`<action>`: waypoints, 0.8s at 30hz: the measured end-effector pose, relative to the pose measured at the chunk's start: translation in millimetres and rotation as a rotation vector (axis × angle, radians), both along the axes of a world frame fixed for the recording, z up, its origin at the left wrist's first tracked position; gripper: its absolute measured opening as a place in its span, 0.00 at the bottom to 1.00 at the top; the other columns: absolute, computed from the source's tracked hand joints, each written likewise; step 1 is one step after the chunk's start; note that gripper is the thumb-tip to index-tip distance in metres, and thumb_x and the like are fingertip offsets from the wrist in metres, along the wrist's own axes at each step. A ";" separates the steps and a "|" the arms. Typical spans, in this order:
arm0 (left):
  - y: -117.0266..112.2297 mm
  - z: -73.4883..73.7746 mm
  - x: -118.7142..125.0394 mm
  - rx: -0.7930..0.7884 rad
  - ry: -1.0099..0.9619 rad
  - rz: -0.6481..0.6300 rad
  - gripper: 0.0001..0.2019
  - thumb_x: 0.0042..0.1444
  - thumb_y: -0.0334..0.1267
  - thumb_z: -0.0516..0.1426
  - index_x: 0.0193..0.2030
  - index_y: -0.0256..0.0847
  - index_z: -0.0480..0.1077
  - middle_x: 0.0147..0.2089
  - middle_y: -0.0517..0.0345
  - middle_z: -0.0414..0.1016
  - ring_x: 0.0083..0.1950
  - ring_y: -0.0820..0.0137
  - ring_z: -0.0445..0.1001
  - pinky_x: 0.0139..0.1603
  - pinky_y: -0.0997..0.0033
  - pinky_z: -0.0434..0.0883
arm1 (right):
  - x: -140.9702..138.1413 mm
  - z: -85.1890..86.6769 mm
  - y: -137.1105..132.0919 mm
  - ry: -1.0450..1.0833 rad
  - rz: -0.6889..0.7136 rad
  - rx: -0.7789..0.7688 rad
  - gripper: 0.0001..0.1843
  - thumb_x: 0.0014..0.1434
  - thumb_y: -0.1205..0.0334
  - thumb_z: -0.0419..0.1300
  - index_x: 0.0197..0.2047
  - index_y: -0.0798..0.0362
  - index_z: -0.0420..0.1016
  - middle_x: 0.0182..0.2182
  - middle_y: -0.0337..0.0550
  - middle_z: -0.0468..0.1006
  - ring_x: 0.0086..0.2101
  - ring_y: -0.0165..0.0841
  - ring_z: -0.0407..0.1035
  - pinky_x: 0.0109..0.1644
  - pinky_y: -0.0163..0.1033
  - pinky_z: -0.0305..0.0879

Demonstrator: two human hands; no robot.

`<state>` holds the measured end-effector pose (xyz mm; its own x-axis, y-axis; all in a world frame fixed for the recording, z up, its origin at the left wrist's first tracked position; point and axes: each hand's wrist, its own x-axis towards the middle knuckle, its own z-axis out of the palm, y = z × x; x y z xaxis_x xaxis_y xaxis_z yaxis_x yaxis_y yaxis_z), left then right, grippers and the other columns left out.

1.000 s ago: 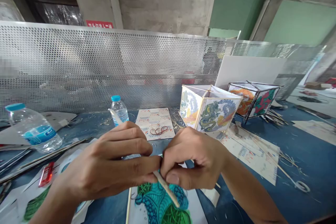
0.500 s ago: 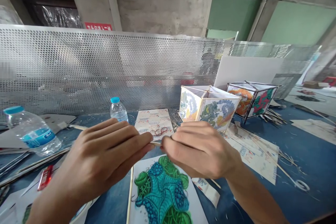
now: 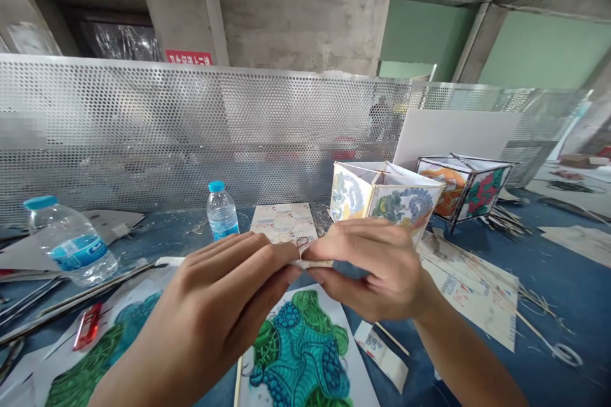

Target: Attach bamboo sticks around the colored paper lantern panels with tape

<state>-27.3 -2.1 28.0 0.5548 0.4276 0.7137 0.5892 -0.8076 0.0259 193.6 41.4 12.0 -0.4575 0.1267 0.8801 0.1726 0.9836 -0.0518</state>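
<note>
Between my two hands runs a thin pale wooden stick, held level above the blue table. My left hand is closed, its thumb and fingertips pinching the stick's left part. Close beside it my right hand has its thumb and fingers closed on the stick's right part. The fingers hide most of the stick. Below them lies a white sheet with a blue and green painted pattern, a pale strip along its left edge. A small dark red loop of thread shows just behind the fingertips.
Two framed paper lanterns, one pale and one dark-edged, stand at the right. Water bottles and a red cutter are on the left. Printed board and loose strips lie rightward. A perforated metal screen borders the back.
My left hand has shifted right, close to the right hand. The right fingers have opened out from a tighter curl, baring more of the stick. The view has tilted slightly.
</note>
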 end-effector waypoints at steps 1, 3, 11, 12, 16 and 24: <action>1.0 -0.7 -0.9 0.028 0.008 0.002 0.07 0.71 0.31 0.54 0.50 0.42 0.72 0.36 0.62 0.76 0.32 0.76 0.74 0.33 0.73 0.70 | 0.2 0.1 0.7 -0.004 0.019 0.004 0.03 0.68 0.65 0.60 0.44 0.55 0.76 0.31 0.39 0.81 0.29 0.27 0.71 0.35 0.33 0.69; 3.2 -2.5 -2.3 0.095 0.028 0.015 0.06 0.70 0.31 0.55 0.50 0.42 0.72 0.36 0.61 0.77 0.33 0.74 0.75 0.33 0.71 0.70 | 0.7 0.2 1.3 -0.014 0.036 0.005 0.05 0.68 0.66 0.58 0.43 0.55 0.75 0.30 0.39 0.79 0.28 0.27 0.70 0.35 0.34 0.69; -1.4 -3.6 4.4 0.163 -0.083 0.071 0.07 0.68 0.27 0.58 0.48 0.42 0.73 0.40 0.63 0.80 0.37 0.75 0.77 0.42 0.72 0.74 | -1.2 -2.1 -8.8 -0.091 -0.193 0.032 0.09 0.72 0.65 0.56 0.42 0.56 0.76 0.31 0.41 0.80 0.30 0.30 0.71 0.36 0.36 0.67; -3.1 -4.1 4.3 0.201 -0.078 0.077 0.06 0.68 0.27 0.58 0.47 0.41 0.73 0.40 0.62 0.80 0.37 0.75 0.77 0.42 0.72 0.75 | -1.7 -2.6 -11.1 -0.094 -0.211 0.026 0.09 0.72 0.65 0.56 0.43 0.57 0.77 0.32 0.41 0.81 0.30 0.30 0.71 0.36 0.36 0.67; -7.4 -8.2 -3.2 0.349 0.089 0.090 0.08 0.67 0.26 0.58 0.51 0.36 0.73 0.45 0.54 0.82 0.44 0.67 0.80 0.47 0.64 0.78 | -3.4 -3.3 -19.5 -0.078 -0.228 -0.041 0.09 0.73 0.64 0.57 0.44 0.57 0.77 0.33 0.39 0.82 0.31 0.28 0.74 0.37 0.36 0.67; 1.3 -7.4 -1.6 0.230 -0.080 0.005 0.07 0.68 0.29 0.57 0.49 0.43 0.72 0.42 0.62 0.83 0.36 0.75 0.80 0.40 0.76 0.80 | -2.6 1.0 -26.4 -0.013 -0.234 -0.043 0.04 0.71 0.64 0.60 0.45 0.54 0.76 0.36 0.38 0.84 0.34 0.26 0.76 0.40 0.30 0.71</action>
